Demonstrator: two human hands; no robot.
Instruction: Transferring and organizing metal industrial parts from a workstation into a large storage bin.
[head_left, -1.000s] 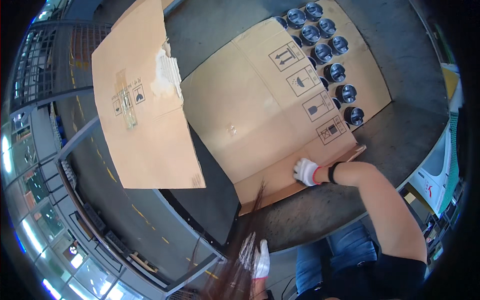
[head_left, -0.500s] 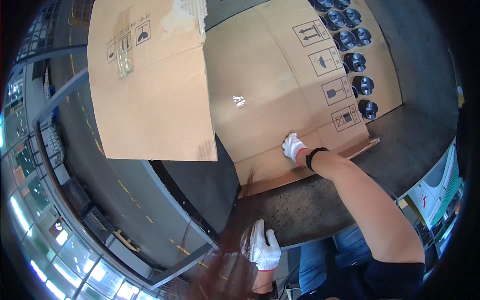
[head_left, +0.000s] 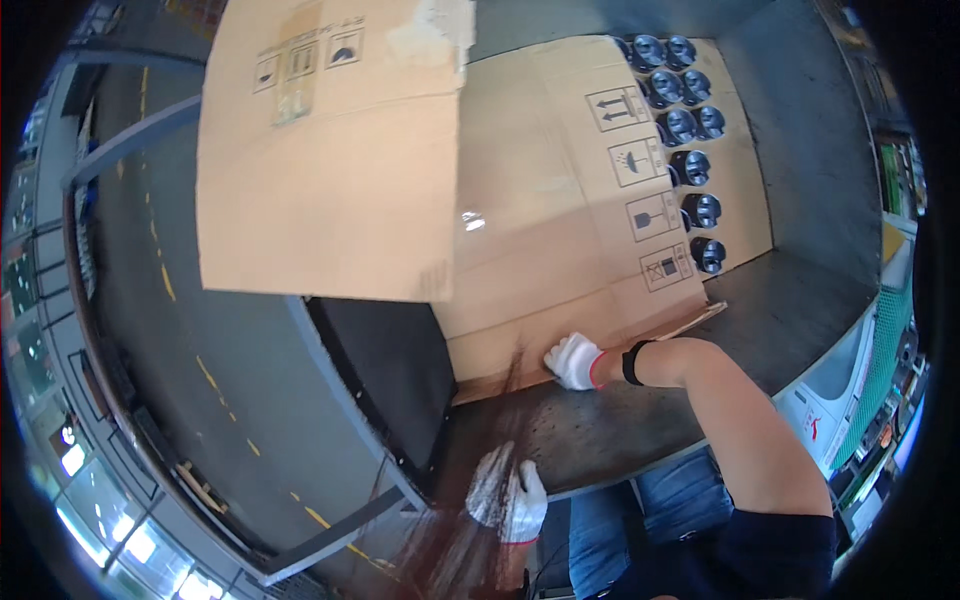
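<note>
A large brown cardboard sheet (head_left: pixel 540 200) with printed handling symbols lies over part of several rows of dark, round, piston-like metal parts (head_left: pixel 690 168). My gloved right hand (head_left: pixel 573 362) is closed at the sheet's near edge, fingers curled against the cardboard, fingertips hidden. Nearer to me, at the front edge of the dark tabletop, my gloved left hand (head_left: pixel 512 500) has its fingers stretched out and holds nothing visible. Strands of hair partly cover it.
A second cardboard piece (head_left: pixel 330 200) stands higher at the left, overlapping the sheet in view. A dark side wall (head_left: pixel 815 140) bounds the tabletop (head_left: pixel 620 425) at the right. Grey metal framing (head_left: pixel 340 360) and a floor with yellow dashes lie left.
My right hand has moved toward me, from the sheet's surface to its near edge. My left hand stays near the table edge. The whole view has shifted slightly.
</note>
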